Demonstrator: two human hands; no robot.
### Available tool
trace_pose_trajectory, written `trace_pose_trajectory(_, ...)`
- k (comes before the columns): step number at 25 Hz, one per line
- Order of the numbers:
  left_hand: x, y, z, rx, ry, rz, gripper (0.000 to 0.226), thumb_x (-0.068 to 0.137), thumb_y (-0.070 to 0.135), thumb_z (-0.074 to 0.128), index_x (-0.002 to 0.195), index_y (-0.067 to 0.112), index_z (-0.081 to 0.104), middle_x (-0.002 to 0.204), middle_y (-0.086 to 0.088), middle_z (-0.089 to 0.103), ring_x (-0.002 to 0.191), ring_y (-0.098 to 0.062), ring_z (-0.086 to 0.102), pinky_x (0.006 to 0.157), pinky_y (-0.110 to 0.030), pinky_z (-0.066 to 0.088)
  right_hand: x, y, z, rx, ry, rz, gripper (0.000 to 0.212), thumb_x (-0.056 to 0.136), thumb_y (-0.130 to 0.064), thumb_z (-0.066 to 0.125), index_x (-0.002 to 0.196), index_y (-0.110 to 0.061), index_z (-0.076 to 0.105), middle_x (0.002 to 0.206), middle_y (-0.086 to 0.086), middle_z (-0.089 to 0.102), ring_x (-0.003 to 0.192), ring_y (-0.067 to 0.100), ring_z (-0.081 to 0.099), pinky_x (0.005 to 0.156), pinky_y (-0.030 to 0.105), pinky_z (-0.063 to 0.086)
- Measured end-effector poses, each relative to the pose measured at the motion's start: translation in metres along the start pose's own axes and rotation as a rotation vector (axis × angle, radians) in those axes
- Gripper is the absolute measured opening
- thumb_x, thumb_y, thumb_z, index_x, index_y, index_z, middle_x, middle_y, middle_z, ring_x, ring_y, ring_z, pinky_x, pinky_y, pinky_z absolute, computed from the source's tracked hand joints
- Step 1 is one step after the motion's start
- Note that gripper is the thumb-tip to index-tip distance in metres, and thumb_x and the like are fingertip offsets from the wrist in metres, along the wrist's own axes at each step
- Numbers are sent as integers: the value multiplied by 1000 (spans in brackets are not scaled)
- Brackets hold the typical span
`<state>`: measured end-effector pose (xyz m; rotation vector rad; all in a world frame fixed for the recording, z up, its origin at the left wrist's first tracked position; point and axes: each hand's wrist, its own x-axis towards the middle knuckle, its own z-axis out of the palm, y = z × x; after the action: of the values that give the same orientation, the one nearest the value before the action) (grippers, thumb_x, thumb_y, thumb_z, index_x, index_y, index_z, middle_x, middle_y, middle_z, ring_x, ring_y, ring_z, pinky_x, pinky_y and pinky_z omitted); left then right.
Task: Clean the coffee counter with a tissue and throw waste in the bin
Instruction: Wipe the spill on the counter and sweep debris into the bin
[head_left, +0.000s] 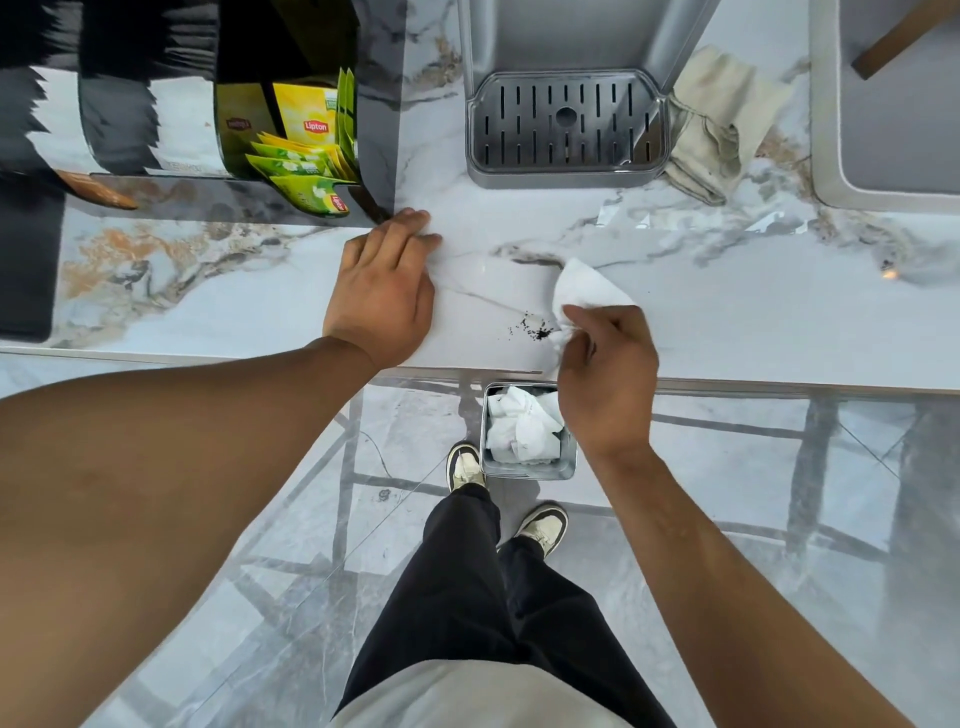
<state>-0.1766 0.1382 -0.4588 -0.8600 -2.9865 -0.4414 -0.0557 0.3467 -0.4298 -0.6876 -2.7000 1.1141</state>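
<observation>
A white tissue (584, 291) is pinched in my right hand (605, 374) and pressed on the marble counter (753, 322) near its front edge. Dark coffee grounds (535, 330) lie scattered just left of the tissue. My left hand (384, 296) rests flat on the counter, fingers together, holding nothing. On the floor below the counter edge stands a small metal bin (569, 465) with crumpled white tissues (522, 426) inside, directly under my right hand.
A grey coffee machine drip tray (566, 130) sits at the back centre, with a crumpled beige cloth (717, 130) to its right. A black holder with yellow-green tea bags (301, 156) stands back left. My feet (465, 467) are beside the bin.
</observation>
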Motion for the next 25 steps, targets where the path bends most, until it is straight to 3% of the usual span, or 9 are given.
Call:
trace_pose_trajectory(5,0,-3,3,6,14,4,39,91,17,39,126,10,53,144,-12,49,135,-31,43,102,-46,36,17,11,-13,115,236,292,32,85,1,52,103,-13,75,109,11,66,100,23,65,87,11,37)
trace_pose_trajectory(10,0,-2,3,-9,20,-1,39,90,17,40,125,9,54,144,-11,49,135,-30,43,101,-45,36,13,2,-12,-3,-1,25,34,82,6,53,102,-11,75,107,13,65,99,25,64,89,16,41)
trace_pose_trajectory(13,-1,-2,3,-5,18,-2,38,90,16,40,125,10,54,144,-11,50,136,-30,43,102,-45,36,49,2,-16,-128,-16,-163,37,80,9,51,103,-10,75,104,14,63,99,31,61,90,21,42)
trace_pose_trajectory(15,0,-1,1,-12,13,-3,38,90,16,40,125,10,54,144,-11,50,136,-30,43,102,-45,35,78,-1,-8,-162,-159,-314,40,82,14,49,104,-8,74,103,15,63,101,36,57,90,23,40)
trace_pose_trajectory(19,-1,-2,2,-14,18,-2,38,91,17,39,125,10,54,144,-11,50,136,-30,43,103,-46,36,97,-12,5,-125,-610,-621,41,83,18,52,102,-9,76,101,13,66,94,33,55,84,27,39)
trace_pose_trajectory(23,-1,0,1,-17,14,-7,38,90,17,39,125,10,55,143,-11,50,136,-30,43,103,-46,36,81,-3,-16,-80,-825,-791,38,82,21,57,98,-7,77,96,11,69,91,31,58,82,39,48)
trace_pose_trajectory(25,-1,0,1,-19,12,-4,39,91,17,38,126,9,54,144,-11,50,136,-30,43,103,-46,37,65,5,-31,-112,-930,-775,36,81,21,59,96,-7,78,95,9,69,93,30,58,83,44,49)
